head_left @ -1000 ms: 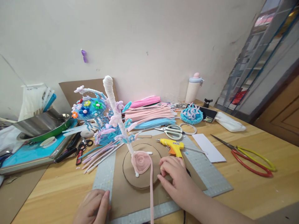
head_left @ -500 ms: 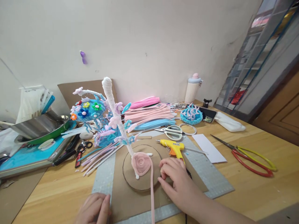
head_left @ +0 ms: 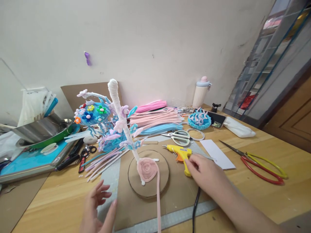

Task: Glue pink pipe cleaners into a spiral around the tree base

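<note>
Glue gun point(head_left: 179, 150) sits at two o'clock of the disc point(head_left: 148, 190), my right hand point(head_left: 206, 171) against it, grip indeterminate, my left hand point(head_left: 97, 204) wide at eight; a snagged cord point(head_left: 196, 204) could jerk it

A small purple ornament point(head_left: 87, 59) hangs on a scuffed pale plaster wall point(head_left: 170, 38), above a sheet of brown cardboard point(head_left: 71, 97) propped upright behind the wooden table point(head_left: 279, 194). At left, a shiny metal bowl point(head_left: 36, 129) rests in a green-sided vessel point(head_left: 58, 135) beside a blue-covered book point(head_left: 14, 165); at right, a cream bottle with a blue-grey lid and pink knob point(head_left: 201, 94) stands well apart from red-and-yellow-handled shears point(head_left: 243, 154), which lie near a white rectangular card point(head_left: 216, 153).
</note>
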A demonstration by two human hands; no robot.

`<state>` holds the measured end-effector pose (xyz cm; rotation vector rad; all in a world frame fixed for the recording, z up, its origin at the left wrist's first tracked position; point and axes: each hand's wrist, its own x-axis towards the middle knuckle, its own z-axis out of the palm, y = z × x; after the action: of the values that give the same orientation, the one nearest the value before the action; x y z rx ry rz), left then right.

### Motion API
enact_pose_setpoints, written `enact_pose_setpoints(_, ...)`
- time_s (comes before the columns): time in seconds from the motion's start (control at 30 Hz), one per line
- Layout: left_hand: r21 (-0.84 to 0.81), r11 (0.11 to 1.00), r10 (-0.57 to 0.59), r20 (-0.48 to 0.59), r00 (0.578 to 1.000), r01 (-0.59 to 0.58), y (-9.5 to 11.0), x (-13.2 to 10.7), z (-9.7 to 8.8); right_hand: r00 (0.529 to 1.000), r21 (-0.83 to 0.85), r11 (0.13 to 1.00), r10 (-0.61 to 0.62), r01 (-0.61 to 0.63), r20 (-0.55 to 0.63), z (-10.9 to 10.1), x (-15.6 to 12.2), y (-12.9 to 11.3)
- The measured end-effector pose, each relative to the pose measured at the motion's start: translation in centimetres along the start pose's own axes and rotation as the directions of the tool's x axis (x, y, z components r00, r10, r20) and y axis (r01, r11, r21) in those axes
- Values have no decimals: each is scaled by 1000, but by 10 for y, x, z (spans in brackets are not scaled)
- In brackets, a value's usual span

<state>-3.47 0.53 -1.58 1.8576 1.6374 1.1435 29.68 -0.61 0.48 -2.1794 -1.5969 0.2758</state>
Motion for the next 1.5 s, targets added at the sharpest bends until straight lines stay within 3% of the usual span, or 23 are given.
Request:
enact_pose_setpoints(0.1,-39,999,25,121,992,-20,16,20,9,975,-157,977,167,-144,145,-10,10,7)
enact_pose_setpoints(0.23,-64,998,-11,260,965,29,36,61,33,964,-178,971,190,-157,185,-10,17,3)
enact_pose_setpoints(0.37,-86,994,-50,242,969,72,41,87,57,966,-146,976,187,-162,177,-4,20,-1)
enact_pose_setpoints(0.53,-63,996,-58,174,983,70,32,78,65,958,5,975,216,-220,187,2,25,9)
enact_pose_setpoints(0.67,-47,998,-28,206,978,39,26,67,61,939,268,917,226,-294,258,1,20,16)
enact_pose_setpoints(0.73,-42,999,-9,243,970,20,26,66,59,936,416,855,195,-309,293,-3,13,16)
enact_pose_setpoints(0.8,-29,1000,5,289,957,4,27,66,56,934,597,736,137,-319,330,-8,4,13)
enact_pose_setpoints(0.83,-17,1000,4,312,950,1,28,66,55,926,704,620,104,-346,364,-10,-1,11)
enact_pose_setpoints(0.9,7,1000,-9,346,938,7,28,67,54,866,843,215,28,-493,499,-11,-10,6)
enact_pose_setpoints(0.93,12,1000,-19,352,936,15,28,67,54,827,827,12,-8,-563,563,-10,-15,2)
enact_pose_setpoints(0.97,10,1000,-26,353,935,24,28,67,53,791,781,-135,-26,-609,612,-8,-19,-3)
enact_pose_setpoints(1.0,0,1000,-27,351,936,29,28,67,53,772,752,-220,-12,-622,635,-6,-24,-9)
enact_pose_setpoints(1.03,-14,999,-24,348,937,31,28,66,54,783,758,-273,24,-593,621,-2,-28,-15)
enact_pose_setpoints(1.13,-51,998,-3,349,937,22,29,65,54,815,804,-324,141,-499,562,8,-41,-33)
enact_pose_setpoints(1.3,14,1000,-16,318,948,12,33,67,53,793,779,-361,150,-512,591,17,-47,-44)
enact_pose_setpoints(1.5,236,972,-81,293,953,10,35,70,40,844,862,-222,199,-456,498,14,-12,-46)
